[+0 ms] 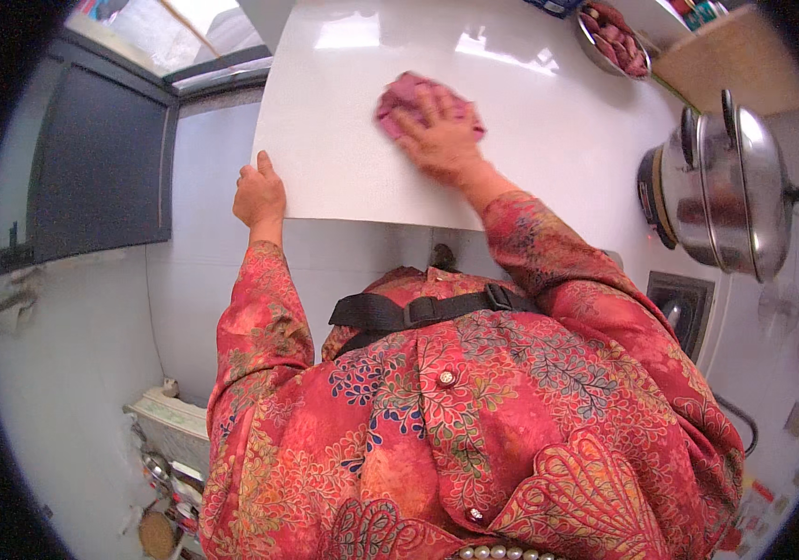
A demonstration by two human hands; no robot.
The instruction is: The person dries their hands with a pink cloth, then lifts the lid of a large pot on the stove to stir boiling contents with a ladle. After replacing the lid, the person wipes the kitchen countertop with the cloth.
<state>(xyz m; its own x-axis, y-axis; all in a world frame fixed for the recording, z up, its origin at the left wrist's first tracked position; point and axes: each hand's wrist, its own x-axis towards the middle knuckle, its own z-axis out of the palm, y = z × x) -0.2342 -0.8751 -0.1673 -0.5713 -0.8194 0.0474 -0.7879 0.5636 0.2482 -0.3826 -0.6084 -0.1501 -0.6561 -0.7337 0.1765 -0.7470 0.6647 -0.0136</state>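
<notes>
A crumpled pink cloth [410, 105] lies on the glossy white tabletop [343, 168], under my right hand [441, 140]. The fingers of that hand are spread over the cloth and slightly blurred, and the palm side is hidden. At the table's left edge, near its front corner, my left hand [260, 192] holds the rim with the thumb on the upper side. The other fingers of the left hand are curled and partly hidden. Both forearms wear red patterned sleeves.
A metal bowl of reddish sweet potatoes [616, 42] stands at the far right. Nearer, a lidded stainless steel steamer pot [728, 189] rests on a dark round cooker [653, 199]. A dark cabinet door [98, 157] stands to the left, and a cluttered shelf [168, 413] is at lower left.
</notes>
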